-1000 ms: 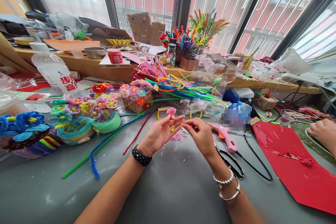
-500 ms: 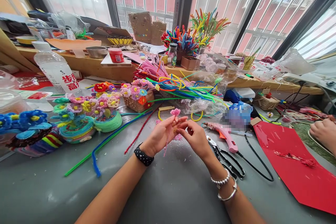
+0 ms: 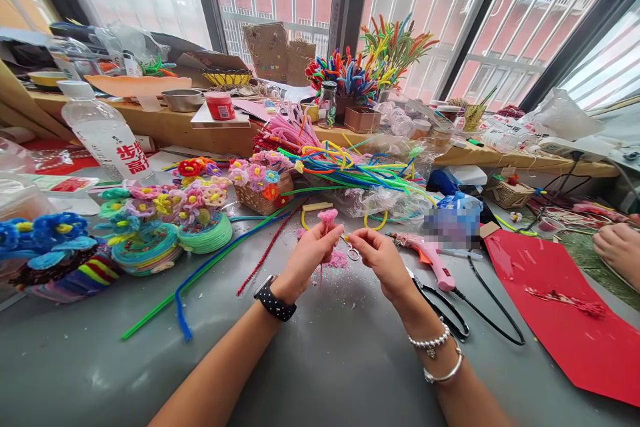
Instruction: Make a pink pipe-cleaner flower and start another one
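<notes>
My left hand [image 3: 311, 255] is closed around the stem of a fuzzy pink pipe-cleaner flower [image 3: 327, 215]; the bloom sticks up above the fingers and the thin stem hangs below. To its right, my right hand [image 3: 381, 259] pinches a small yellow piece [image 3: 349, 238], apart from the flower. Between the hands, a small pair of scissors [image 3: 353, 253] shows its ring handle. Pink fuzzy scraps [image 3: 337, 259] lie on the table under the hands. Black-handled shears [image 3: 445, 307] are partly hidden behind my right wrist, beside a pink glue gun [image 3: 434, 260].
Finished flower pots [image 3: 145, 243] stand at left near a water bottle [image 3: 107, 133]. A bundle of coloured pipe cleaners [image 3: 345, 163] lies behind my hands. Red card [image 3: 565, 307] covers the right side, near another person's hand [image 3: 619, 250].
My hands have moved apart, the right one drawing away to the right with the small yellow piece. The flower has shifted slightly left, and the scissors' ring handle now shows.
</notes>
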`<action>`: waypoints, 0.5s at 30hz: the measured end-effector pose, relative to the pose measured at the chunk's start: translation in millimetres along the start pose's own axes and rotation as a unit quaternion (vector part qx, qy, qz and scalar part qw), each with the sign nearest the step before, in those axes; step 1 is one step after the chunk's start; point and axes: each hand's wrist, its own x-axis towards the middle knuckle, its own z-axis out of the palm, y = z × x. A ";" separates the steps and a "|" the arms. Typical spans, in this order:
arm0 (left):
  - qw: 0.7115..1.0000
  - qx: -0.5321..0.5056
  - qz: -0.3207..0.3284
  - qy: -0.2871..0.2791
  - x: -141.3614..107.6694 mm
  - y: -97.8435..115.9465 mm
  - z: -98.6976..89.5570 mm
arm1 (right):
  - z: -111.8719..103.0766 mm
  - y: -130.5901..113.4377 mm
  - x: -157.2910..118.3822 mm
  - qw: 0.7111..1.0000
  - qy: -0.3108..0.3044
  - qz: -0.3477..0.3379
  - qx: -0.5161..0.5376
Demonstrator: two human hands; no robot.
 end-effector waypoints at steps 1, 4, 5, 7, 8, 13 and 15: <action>1.000 0.017 0.003 -0.004 -0.4 0.4 0.1 | 0.0 -0.4 -0.2 1.000 -0.002 0.001 0.002; 0.998 0.060 0.016 -0.014 -0.2 0.1 -0.8 | 0.2 -1.2 -0.9 1.000 -0.004 0.000 0.005; 0.997 0.071 0.021 -0.014 0.2 -0.4 -1.2 | 0.1 -1.3 -0.9 1.000 -0.002 -0.001 0.007; 0.996 0.083 0.026 -0.017 0.9 -1.6 -2.0 | -0.2 -1.3 -0.7 1.000 0.008 -0.002 0.015; 0.996 0.083 0.028 -0.019 1.3 -2.1 -2.2 | -0.5 -1.1 -0.5 1.000 0.012 -0.001 0.022; 0.997 0.064 0.031 -0.006 2.5 -1.7 -1.8 | -1.3 -0.9 0.4 0.999 0.016 0.003 0.047; 0.998 0.061 0.035 0.004 2.5 -0.7 -1.7 | -1.4 -0.3 0.2 0.999 0.013 -0.009 0.035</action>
